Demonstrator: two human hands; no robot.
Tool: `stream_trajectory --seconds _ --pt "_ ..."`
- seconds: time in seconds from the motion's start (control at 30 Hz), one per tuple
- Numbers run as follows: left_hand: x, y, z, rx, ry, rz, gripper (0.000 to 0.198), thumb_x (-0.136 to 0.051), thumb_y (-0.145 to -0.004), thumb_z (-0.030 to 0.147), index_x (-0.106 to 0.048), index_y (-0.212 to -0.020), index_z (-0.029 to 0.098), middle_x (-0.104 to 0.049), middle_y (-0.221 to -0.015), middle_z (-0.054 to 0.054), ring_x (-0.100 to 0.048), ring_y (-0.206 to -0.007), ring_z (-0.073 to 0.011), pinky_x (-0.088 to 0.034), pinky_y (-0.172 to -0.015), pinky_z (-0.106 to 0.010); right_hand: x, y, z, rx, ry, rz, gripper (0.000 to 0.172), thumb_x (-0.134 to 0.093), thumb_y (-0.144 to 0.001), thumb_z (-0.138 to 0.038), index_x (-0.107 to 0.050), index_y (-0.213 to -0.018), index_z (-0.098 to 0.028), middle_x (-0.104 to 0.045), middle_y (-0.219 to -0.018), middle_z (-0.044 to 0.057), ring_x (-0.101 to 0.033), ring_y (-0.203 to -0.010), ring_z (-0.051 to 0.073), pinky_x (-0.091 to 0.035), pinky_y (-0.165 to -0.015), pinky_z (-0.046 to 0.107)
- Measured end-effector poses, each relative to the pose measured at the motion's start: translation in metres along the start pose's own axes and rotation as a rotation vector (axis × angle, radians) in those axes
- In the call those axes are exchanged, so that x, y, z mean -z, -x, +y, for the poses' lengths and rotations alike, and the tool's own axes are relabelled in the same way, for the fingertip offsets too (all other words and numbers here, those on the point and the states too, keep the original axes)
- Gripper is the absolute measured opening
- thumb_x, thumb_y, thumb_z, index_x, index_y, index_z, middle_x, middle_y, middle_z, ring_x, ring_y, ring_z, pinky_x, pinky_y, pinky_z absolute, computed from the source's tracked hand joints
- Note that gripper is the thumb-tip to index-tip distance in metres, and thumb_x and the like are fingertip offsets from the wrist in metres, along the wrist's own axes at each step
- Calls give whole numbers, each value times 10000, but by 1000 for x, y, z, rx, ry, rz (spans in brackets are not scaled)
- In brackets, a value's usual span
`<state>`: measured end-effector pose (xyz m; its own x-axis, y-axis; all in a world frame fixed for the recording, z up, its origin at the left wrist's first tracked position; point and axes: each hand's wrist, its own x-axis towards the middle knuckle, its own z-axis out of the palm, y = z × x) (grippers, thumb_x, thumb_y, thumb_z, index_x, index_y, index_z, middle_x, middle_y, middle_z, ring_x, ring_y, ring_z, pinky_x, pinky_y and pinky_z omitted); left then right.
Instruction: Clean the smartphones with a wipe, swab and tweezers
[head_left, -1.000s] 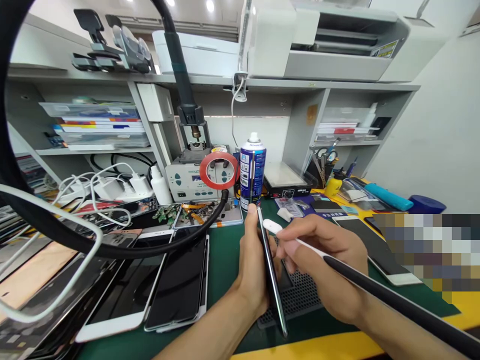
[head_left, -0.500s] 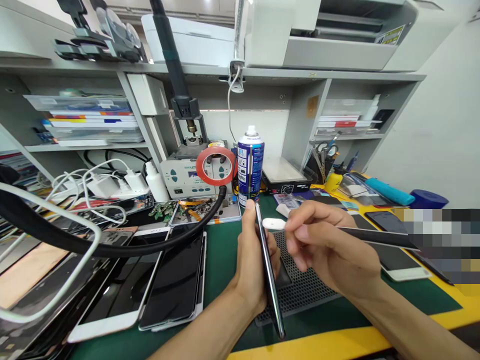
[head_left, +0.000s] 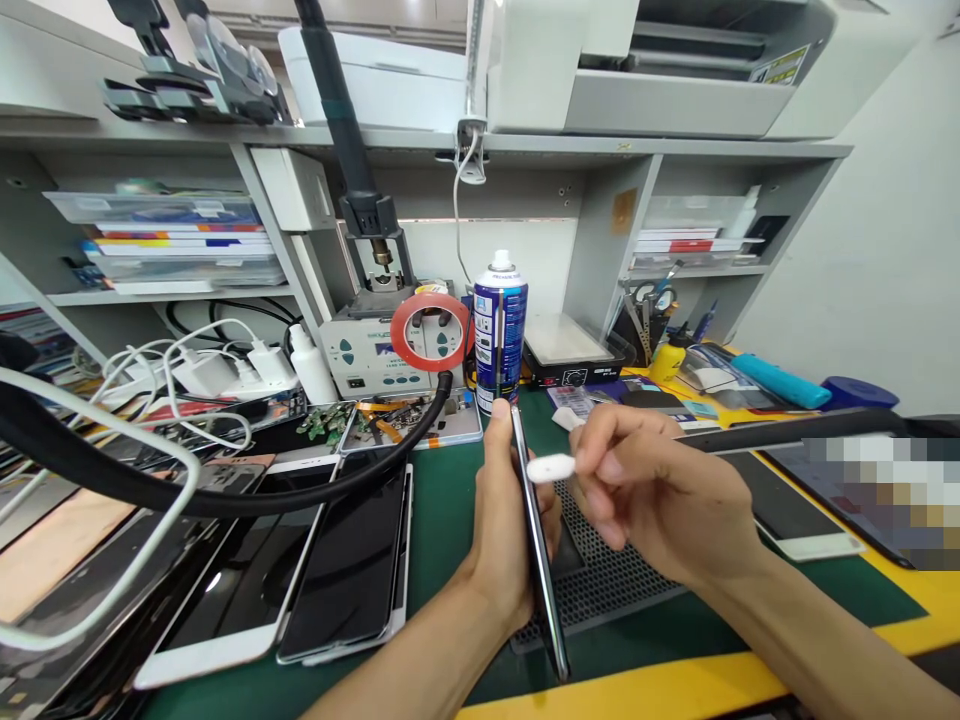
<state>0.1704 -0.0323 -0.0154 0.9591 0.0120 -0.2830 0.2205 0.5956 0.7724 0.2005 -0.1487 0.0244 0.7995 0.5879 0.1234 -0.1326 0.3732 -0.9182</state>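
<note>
My left hand (head_left: 499,525) grips a smartphone (head_left: 543,570) upright, its narrow edge toward me, the thumb along its upper left side and fingers curled behind. In my right hand (head_left: 671,490) is a white-tipped swab (head_left: 551,467), pinched between thumb and fingers. The swab's rounded white tip is beside the phone's upper right side; whether it touches is hard to tell. A long black strip (head_left: 810,430) extends to the right from behind my right hand, and I cannot tell whether it belongs to the swab. Below lies a dark perforated mat (head_left: 615,590).
A blue spray can (head_left: 501,330) stands behind the phone, beside a red tape roll (head_left: 400,330). Several phones and screens, including a black one (head_left: 345,560), lie at left under a thick black hose (head_left: 247,500). A parts tray (head_left: 457,435) sits farther back.
The swab's tip has shifted slightly down and toward me, and my right hand has turned a little. The black strip behind it has swung upward. My left hand and the phone stay nearly still.
</note>
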Motion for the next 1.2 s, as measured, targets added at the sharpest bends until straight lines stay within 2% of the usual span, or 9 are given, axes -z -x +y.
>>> stream_trajectory --seconds 0.13,0.3,0.53,0.7,0.8,0.93,1.03,1.1,1.2 --pt "1 -2 -2 -12 0 -10 679 -415 -707 856 -353 -505 211 -262 -398 66 -223 -318 -47 -128 -331 -209 -1 -2 -1 -14 -24 15 92 -615 -654 -177 -703 -641 -155 -614 -512 23 -525 -368 114 -297 -335 185" --pt "3 -4 -3 -56 10 -43 677 -393 -715 860 -313 -517 217 -231 -411 71 -207 -329 -51 -122 -325 -209 2 -3 -5 -22 -47 -32 141 -680 -747 -213 -764 -853 -174 -646 -647 28 -521 -417 91 -317 -331 166" --pt "0 -1 0 -29 90 -3 647 -458 -698 843 -335 -594 216 -259 -443 82 -228 -317 -50 -164 -303 -187 6 1 -10 4 35 -112 233 -641 -873 -257 -711 -1094 -231 -638 -762 8 -486 -390 48 -376 -347 171" --pt "0 -2 0 -6 113 -48 646 -446 -703 845 -350 -590 216 -272 -428 81 -224 -294 -49 -160 -291 -197 2 4 -6 164 137 -40 238 -561 -936 -370 -725 -1008 -214 -574 -713 -8 -537 -430 68 -396 -368 179" --pt "0 -2 0 9 87 -70 660 -424 -711 849 -352 -555 211 -264 -407 75 -231 -285 -45 -139 -294 -198 0 5 -1 214 201 0 210 -569 -930 -353 -709 -974 -204 -590 -681 -2 -551 -453 93 -425 -410 208" --pt "1 -1 -1 4 115 -109 653 -423 -736 827 -357 -541 207 -278 -400 71 -262 -265 -46 -144 -292 -200 2 6 0 212 173 -6 98 -623 -860 -260 -680 -859 -180 -609 -661 20 -571 -509 135 -428 -447 237" --pt "1 0 -1 5 120 -133 654 -426 -737 822 -373 -546 200 -306 -401 68 -270 -260 -45 -144 -292 -197 2 4 -2 159 129 -45 112 -636 -810 -249 -662 -753 -156 -598 -642 32 -548 -481 133 -386 -411 231" --pt "1 0 -1 16 125 -126 649 -442 -727 822 -375 -557 199 -304 -401 73 -256 -260 -45 -137 -289 -195 2 2 -4 121 120 -48 127 -632 -811 -260 -662 -754 -150 -592 -621 32 -539 -461 130 -372 -389 221" --pt "0 -1 0 14 136 -127 643 -440 -731 819 -368 -565 203 -290 -395 78 -252 -253 -52 -137 -281 -198 1 1 -4 148 123 26 119 -630 -826 -255 -667 -783 -150 -608 -628 32 -561 -479 130 -386 -391 205"
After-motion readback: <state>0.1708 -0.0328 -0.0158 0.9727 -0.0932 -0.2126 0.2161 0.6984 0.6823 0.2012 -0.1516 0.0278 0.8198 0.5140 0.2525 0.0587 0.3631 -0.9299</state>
